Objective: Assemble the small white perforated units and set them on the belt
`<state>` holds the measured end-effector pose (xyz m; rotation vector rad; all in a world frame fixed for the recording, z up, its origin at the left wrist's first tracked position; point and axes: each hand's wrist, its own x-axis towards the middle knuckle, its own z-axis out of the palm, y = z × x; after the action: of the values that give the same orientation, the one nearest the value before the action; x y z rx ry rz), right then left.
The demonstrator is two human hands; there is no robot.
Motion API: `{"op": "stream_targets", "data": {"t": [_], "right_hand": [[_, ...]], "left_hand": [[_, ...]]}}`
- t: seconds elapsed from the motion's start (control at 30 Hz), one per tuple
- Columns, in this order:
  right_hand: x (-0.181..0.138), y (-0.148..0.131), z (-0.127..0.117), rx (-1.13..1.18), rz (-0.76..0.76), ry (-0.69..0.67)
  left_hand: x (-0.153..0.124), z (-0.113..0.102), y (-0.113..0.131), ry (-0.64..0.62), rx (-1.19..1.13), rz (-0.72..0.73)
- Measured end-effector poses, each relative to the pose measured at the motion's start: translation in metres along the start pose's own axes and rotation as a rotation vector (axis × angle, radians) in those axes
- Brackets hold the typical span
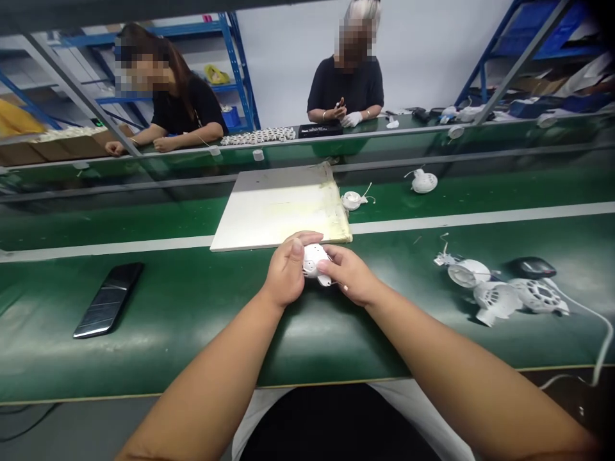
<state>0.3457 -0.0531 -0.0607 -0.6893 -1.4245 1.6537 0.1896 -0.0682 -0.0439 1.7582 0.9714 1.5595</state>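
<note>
Between my two hands, just above the green tabletop, is a rounded white plastic housing with small holes and a short tab at its lower end. My left hand is wrapped round its left side, thumb up along the edge. From the right, my right hand grips it with thumb and fingers. What lies under the housing is hidden by my fingers. Right behind my hands, a pale flat board lies on the bench. A white part with a wire rests against the board's right edge.
On the left lies a black phone. To the right are white housing pieces, a black computer mouse and a white cable. Another white part sits farther back. Two co-workers sit across the bench behind a metal rail.
</note>
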Motion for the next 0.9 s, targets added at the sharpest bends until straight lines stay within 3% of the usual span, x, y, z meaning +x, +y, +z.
{"op": "stream_targets", "data": {"t": [0.17, 0.3, 0.37, 0.47, 0.53, 0.63, 0.73, 0.8, 0.9], "right_hand": [[-0.003, -0.004, -0.002, -0.035, 0.061, -0.078], [-0.005, -0.008, -0.003, -0.124, 0.077, -0.072], [-0.005, -0.013, -0.006, -0.347, -0.051, 0.018], [-0.006, -0.02, -0.013, -0.822, -0.417, 0.174], [-0.007, -0.023, -0.018, -0.989, -0.62, 0.163], [-0.007, -0.02, -0.023, -0.834, -0.711, 0.224], [-0.006, -0.013, -0.025, -0.433, -0.571, 0.297], [-0.005, -0.009, -0.025, -0.267, -0.43, 0.191], [-0.004, -0.008, -0.025, -0.193, -0.286, 0.082]], "left_hand": [[-0.005, 0.003, 0.001, 0.043, 0.012, 0.007], [-0.002, 0.003, -0.002, -0.013, 0.019, 0.056], [0.0, 0.001, -0.006, -0.037, 0.022, 0.032], [0.001, -0.004, -0.012, -0.091, -0.056, -0.124], [0.001, -0.007, -0.014, -0.205, -0.123, -0.249], [0.001, -0.009, -0.009, -0.316, -0.117, -0.279], [0.0, -0.008, 0.001, -0.364, -0.047, -0.19], [-0.002, -0.005, 0.006, -0.448, 0.042, -0.13], [-0.006, 0.002, 0.007, -0.51, 0.154, -0.05]]}}
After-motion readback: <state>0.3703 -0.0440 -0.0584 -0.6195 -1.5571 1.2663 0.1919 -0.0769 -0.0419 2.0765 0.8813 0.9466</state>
